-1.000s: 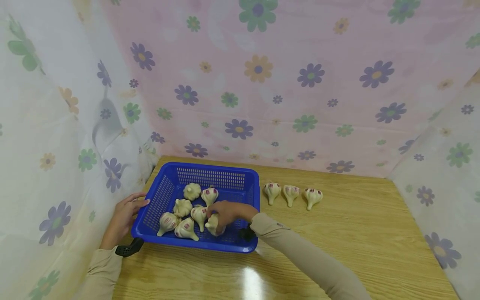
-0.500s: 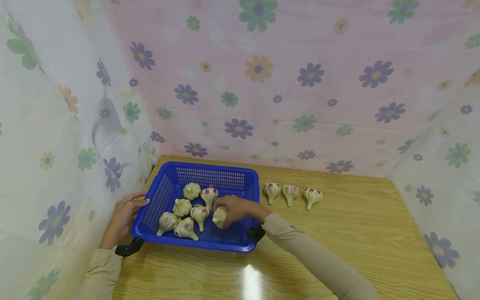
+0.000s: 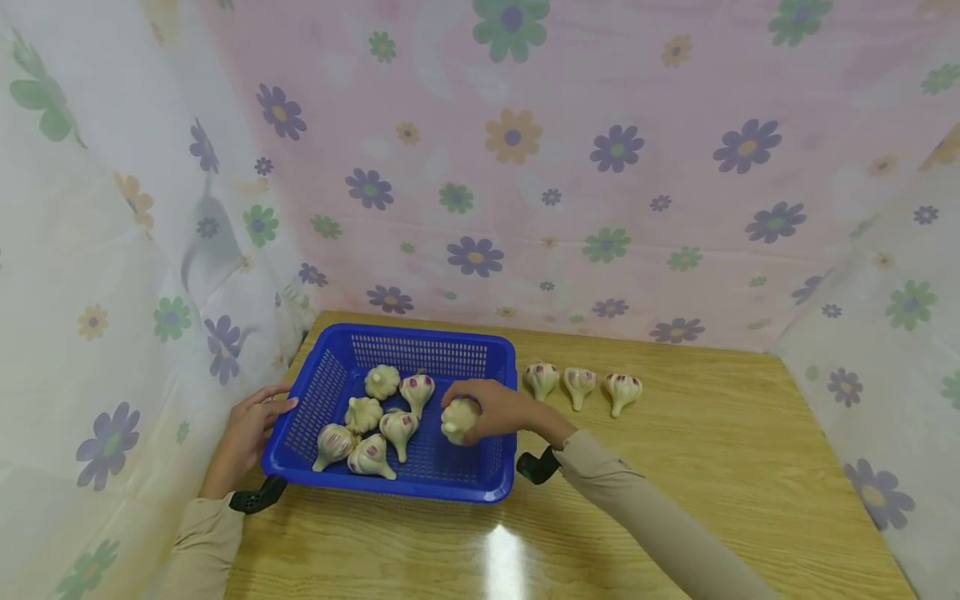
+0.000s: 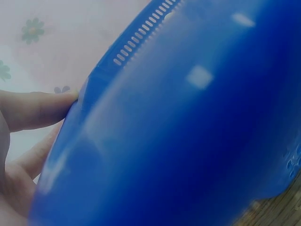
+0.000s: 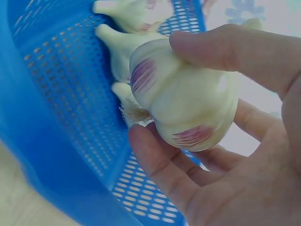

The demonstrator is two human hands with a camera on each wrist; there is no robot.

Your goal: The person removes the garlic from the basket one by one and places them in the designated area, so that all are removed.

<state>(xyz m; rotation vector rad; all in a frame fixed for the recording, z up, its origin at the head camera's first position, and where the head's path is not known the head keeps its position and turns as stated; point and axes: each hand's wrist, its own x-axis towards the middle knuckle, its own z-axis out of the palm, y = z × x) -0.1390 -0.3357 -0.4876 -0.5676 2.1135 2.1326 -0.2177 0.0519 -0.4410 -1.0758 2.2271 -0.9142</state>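
Floral cloth backdrop (image 3: 420,225), pink at far side, white at left and right. Wood-grain table (image 3: 705,483). One blue slotted basket (image 3: 390,490), left side of table; contents, six garlic bulbs (image 3: 398,427), mostly left of centre. Three loose bulbs (image 3: 580,385), purple-streaked, in a row to its right. Left hand (image 3: 243,433): fingers extended, slightly apart, touching the left rim. Right hand (image 3: 498,410): thumb and fingers clamped round one purple-marked garlic bulb (image 3: 457,422), above the basket's right part.
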